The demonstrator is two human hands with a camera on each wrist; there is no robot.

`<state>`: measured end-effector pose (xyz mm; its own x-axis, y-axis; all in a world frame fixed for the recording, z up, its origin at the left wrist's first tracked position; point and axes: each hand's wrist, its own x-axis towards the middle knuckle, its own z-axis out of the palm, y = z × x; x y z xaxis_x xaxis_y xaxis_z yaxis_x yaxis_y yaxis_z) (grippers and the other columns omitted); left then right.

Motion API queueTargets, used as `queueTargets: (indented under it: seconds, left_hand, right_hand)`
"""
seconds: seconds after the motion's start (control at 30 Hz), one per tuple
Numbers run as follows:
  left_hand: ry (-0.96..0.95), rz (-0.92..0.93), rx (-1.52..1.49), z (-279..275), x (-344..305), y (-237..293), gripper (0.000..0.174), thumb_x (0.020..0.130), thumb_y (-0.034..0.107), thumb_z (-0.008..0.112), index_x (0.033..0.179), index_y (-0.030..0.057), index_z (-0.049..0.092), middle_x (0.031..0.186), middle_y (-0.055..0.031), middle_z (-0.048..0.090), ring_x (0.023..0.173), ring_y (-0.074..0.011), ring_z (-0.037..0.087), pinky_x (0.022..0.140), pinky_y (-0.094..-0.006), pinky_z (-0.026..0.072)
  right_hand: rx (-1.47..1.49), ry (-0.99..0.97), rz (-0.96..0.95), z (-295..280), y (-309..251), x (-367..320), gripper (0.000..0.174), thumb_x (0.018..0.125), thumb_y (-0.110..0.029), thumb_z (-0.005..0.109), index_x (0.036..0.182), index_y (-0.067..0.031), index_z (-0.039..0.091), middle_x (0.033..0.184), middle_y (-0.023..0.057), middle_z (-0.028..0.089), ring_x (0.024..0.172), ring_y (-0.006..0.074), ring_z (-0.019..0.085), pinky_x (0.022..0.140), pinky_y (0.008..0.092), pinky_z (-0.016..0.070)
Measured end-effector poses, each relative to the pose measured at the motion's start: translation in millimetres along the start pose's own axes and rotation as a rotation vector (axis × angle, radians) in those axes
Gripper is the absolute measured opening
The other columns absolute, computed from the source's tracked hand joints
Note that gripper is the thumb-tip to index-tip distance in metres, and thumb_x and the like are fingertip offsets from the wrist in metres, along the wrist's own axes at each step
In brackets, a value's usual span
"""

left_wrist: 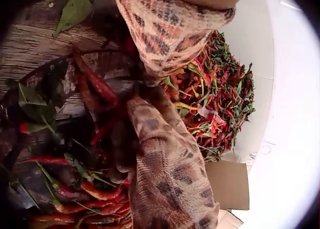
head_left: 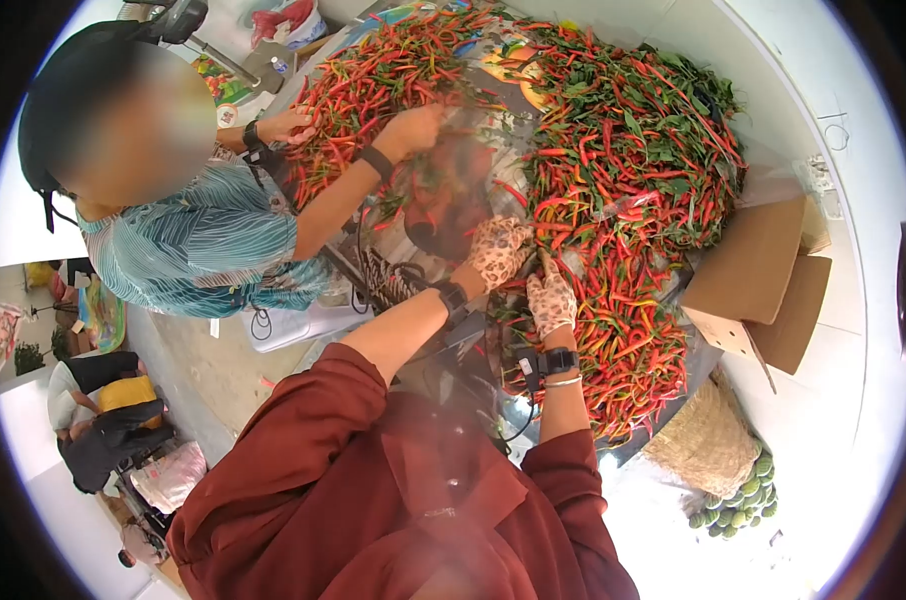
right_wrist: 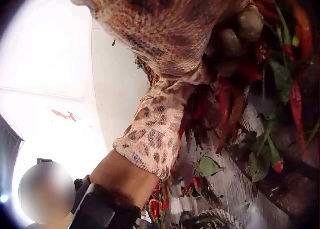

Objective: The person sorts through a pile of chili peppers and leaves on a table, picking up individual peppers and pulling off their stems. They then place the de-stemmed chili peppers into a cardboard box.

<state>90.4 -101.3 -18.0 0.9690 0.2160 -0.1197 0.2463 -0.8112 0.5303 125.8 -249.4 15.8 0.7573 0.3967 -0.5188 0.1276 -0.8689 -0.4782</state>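
Note:
Both of my hands wear leopard-print gloves and meet close over the table at the edge of a chili pile. My left hand [head_left: 500, 252] pinches red chili peppers [left_wrist: 95, 86], their tips pointing away from the gloves. Beside it, my right hand [head_left: 551, 300] has its fingers curled around chilies at the same spot; in the right wrist view, red chilies [right_wrist: 226, 106] hang below its fingertips [right_wrist: 250, 23]. The left fingertips are hidden behind the gloves. Loose red chilies [left_wrist: 105, 194] and green leaves [left_wrist: 32, 101] lie under the hands.
A large leafy chili heap [head_left: 633, 150] spreads ahead, with stripped-looking chilies [head_left: 623, 350] to the right. Across the table, another person [head_left: 193, 230] handles a second chili heap [head_left: 373, 75]. An open cardboard box [head_left: 748, 270], a woven sack [head_left: 708, 430] and green round produce [head_left: 738, 505] stand at right.

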Motion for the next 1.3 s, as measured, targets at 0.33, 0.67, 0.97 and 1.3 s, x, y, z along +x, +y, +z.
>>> queueTargets:
  seconds: [0.33,0.67,0.97,1.3]
  left_hand:
    - [0.158,0.088,-0.032,-37,-90,-37,0.027,0.079,0.016,0.061,0.106,0.0094,0.061,0.115,-0.0113,0.056,0.113,-0.0312,0.048,0.098,-0.0443,0.0374]
    - [0.267,-0.064,-0.276,-28,-85,-76,0.032,0.080,-0.001,0.053,0.108,0.0089,0.063,0.103,-0.0104,0.060,0.098,-0.0293,0.056,0.086,-0.0386,0.0456]
    - [0.175,-0.107,-0.077,-36,-68,-74,0.013,0.085,0.005,0.053,0.096,0.0057,0.061,0.091,-0.0097,0.060,0.078,-0.0255,0.057,0.069,-0.0354,0.0454]
    - [0.370,-0.096,-0.126,-50,-57,-77,0.022,0.087,0.010,0.054,0.107,0.0056,0.059,0.102,-0.0126,0.059,0.093,-0.0269,0.056,0.074,-0.0352,0.0456]
  right_hand:
    - [0.052,-0.053,-0.008,-4,4,0,0.052,0.090,-0.028,0.052,0.140,-0.0262,0.039,0.098,0.0193,0.066,0.089,0.0360,0.062,0.080,0.0458,0.0480]
    - [-0.020,0.131,-0.208,20,30,12,0.049,0.091,-0.022,0.054,0.138,-0.0165,0.044,0.082,0.0185,0.065,0.061,0.0272,0.058,0.061,0.0404,0.0471]
    - [0.055,0.016,-0.092,6,14,2,0.052,0.090,-0.025,0.052,0.140,-0.0226,0.038,0.107,0.0196,0.065,0.094,0.0360,0.063,0.082,0.0442,0.0487]
    - [0.049,0.018,-0.081,5,13,3,0.051,0.089,-0.026,0.053,0.138,-0.0234,0.041,0.106,0.0185,0.065,0.094,0.0365,0.062,0.082,0.0440,0.0481]
